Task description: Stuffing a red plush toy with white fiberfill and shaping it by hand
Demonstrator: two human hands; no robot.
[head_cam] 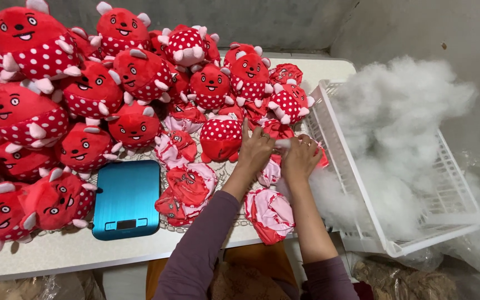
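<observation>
Left hand (pixel 255 149) and right hand (pixel 300 158) grip an unstuffed red toy skin (pixel 276 145) with white stuffing (pixel 401 111) beside a white basket (pixel 351 183).

Blue kitchen scale (pixel 126 200) beside stuffed red plush toys (pixel 84 83).

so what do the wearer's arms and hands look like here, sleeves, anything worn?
Both arms wear long mauve-purple knit sleeves, pushed up so the forearms are bare. The left hand has a ring on one finger; the right hand has a ring too. No gloves, watch or bracelets show. Both hands are bare otherwise, with no tape or markings visible.
</observation>
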